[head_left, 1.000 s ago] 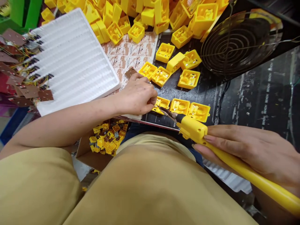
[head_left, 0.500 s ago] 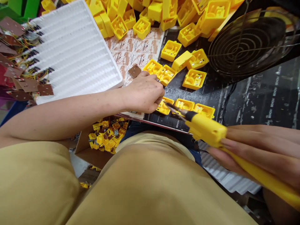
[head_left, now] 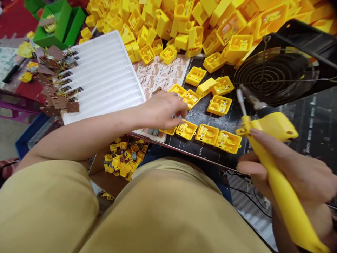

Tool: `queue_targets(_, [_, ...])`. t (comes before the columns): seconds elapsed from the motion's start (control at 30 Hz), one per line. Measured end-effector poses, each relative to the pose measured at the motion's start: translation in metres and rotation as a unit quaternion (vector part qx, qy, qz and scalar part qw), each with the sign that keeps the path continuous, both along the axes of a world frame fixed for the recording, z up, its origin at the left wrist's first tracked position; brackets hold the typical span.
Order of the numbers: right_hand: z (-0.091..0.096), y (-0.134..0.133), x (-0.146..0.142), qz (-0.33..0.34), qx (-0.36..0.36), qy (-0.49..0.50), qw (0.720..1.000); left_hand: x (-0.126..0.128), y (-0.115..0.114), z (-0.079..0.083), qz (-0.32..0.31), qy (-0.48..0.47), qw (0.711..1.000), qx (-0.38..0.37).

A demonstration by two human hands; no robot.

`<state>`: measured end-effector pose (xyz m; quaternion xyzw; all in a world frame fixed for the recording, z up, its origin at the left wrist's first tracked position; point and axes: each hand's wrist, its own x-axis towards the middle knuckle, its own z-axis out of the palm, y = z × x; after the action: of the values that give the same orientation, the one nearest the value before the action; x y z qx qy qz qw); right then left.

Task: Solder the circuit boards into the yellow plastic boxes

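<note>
My left hand (head_left: 163, 110) rests on the table edge with its fingers curled and pinched over a small part I cannot make out, right beside a row of open yellow plastic housings (head_left: 207, 134). My right hand (head_left: 295, 179) grips a yellow soldering iron (head_left: 273, 154) by its handle. The iron's metal tip (head_left: 240, 100) points up and away, lifted off the housings toward the fan. More yellow housings (head_left: 218, 104) lie loose just beyond the row.
A white ribbed tray (head_left: 105, 77) sits at left, with brown circuit boards and wires (head_left: 55, 91) beside it. A big heap of yellow housings (head_left: 184, 24) fills the back. A black fan with wire grille (head_left: 276, 73) stands at right. A box of small yellow parts (head_left: 123, 160) sits below the table edge. Green bins (head_left: 60, 24) stand far left.
The soldering iron has swung away from the housing by my left hand, its tip now raised to the right near the fan. My left hand has stayed by the row.
</note>
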<state>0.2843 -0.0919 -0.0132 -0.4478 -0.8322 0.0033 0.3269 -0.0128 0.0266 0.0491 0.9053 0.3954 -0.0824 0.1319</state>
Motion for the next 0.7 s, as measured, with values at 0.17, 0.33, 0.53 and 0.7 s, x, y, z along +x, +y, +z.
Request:
queue_targets(0.17, [-0.008,0.025,-0.009,0.042,0.051,-0.033,0.997,-0.049,0.059,-0.023,0.076,0.022,0.991,0.105])
queue_targets(0.33, [-0.029,0.043,-0.020,0.107,0.008,-0.014,0.994,-0.072,0.089,-0.047,0.106,0.024,0.990,0.095])
queue_targets(0.53, [-0.041,0.033,-0.045,0.072,0.005,-0.001,0.997,-0.074,0.042,-0.002,0.132,-0.233,0.963,0.018])
queue_targets(0.7, [-0.047,0.033,-0.074,0.052,0.023,0.026,0.998,-0.056,-0.020,-0.020,0.079,-0.355,0.910,0.196])
